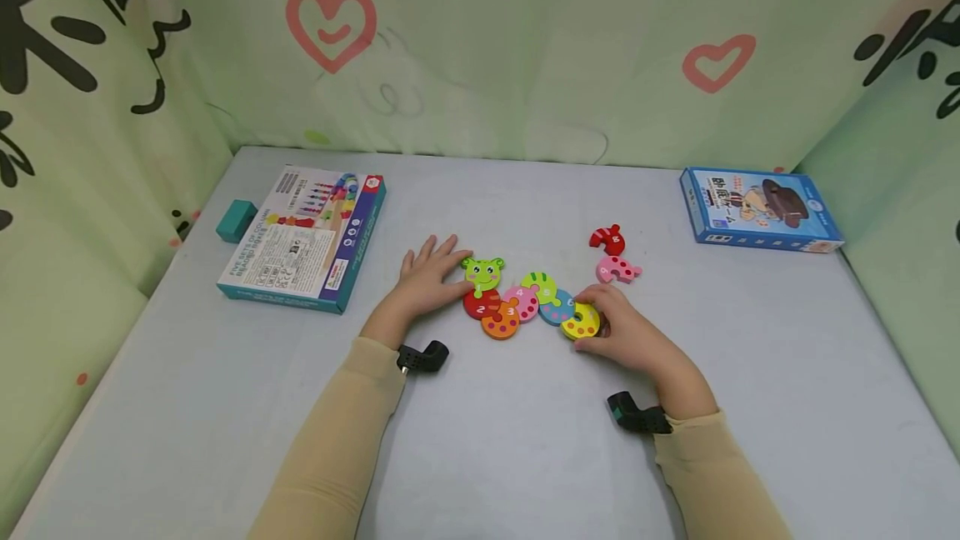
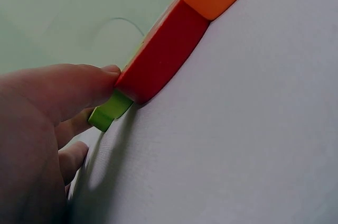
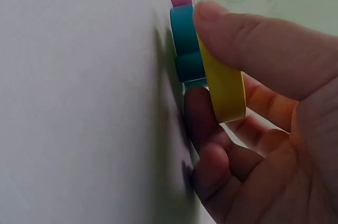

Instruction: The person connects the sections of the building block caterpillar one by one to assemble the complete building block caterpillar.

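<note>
A wavy chain of wooden caterpillar puzzle pieces lies on the table. It runs from a green smiling head (image 1: pixel 483 275) through red (image 1: pixel 478 304), orange (image 1: pixel 498 325), pink (image 1: pixel 524 304), green (image 1: pixel 543 287) and blue (image 1: pixel 557 309) pieces. At its right end my right hand (image 1: pixel 630 330) pinches a yellow spotted puzzle piece (image 3: pixel 226 93) between thumb and fingers, overlapping the blue one in the right wrist view. My left hand (image 1: pixel 429 280), fingers spread, touches the chain's left end, its thumb at the red piece's edge (image 2: pixel 163 49).
Beyond my right hand lie a loose red piece (image 1: pixel 613 240) and a pink piece (image 1: pixel 617 270). A flat puzzle box (image 1: pixel 300 252) and a small teal block (image 1: pixel 236 221) sit at the left. A blue box (image 1: pixel 761 207) stands at the back right, near the curtain.
</note>
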{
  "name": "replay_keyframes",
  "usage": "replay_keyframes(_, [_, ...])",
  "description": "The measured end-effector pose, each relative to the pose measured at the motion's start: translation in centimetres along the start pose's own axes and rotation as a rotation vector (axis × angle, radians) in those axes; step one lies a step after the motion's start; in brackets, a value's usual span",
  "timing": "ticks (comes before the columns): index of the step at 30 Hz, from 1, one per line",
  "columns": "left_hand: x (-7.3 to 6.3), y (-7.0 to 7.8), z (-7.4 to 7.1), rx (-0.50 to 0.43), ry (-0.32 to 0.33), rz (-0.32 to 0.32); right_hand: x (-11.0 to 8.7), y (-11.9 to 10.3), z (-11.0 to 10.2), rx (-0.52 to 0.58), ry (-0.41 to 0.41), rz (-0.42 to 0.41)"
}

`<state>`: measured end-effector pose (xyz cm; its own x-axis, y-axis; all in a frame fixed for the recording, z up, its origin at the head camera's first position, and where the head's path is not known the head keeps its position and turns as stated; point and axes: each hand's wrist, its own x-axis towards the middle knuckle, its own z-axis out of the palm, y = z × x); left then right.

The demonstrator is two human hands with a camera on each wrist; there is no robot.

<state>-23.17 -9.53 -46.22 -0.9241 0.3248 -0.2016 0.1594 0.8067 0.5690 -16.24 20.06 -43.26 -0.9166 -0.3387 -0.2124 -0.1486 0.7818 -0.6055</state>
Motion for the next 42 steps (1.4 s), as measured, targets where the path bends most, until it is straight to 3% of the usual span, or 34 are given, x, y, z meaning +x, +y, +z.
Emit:
replay_keyframes(7, [-0.05,0.01,-0.01,-0.004,0.002,0.001,-0.06,0.0,0.07,0.016,0.003,0.039])
replay_keyframes(15, [-0.07,-0.01,-0.02,0.001,0.002,0.005,-0.21,0.1,0.05,-0.008,-0.015,0.014])
replay_keyframes(42, [-0.12,0.16,-0.1,0.001,-0.001,-0.003,-0.02,-0.19,0.3,-0.053,0.005,0.074])
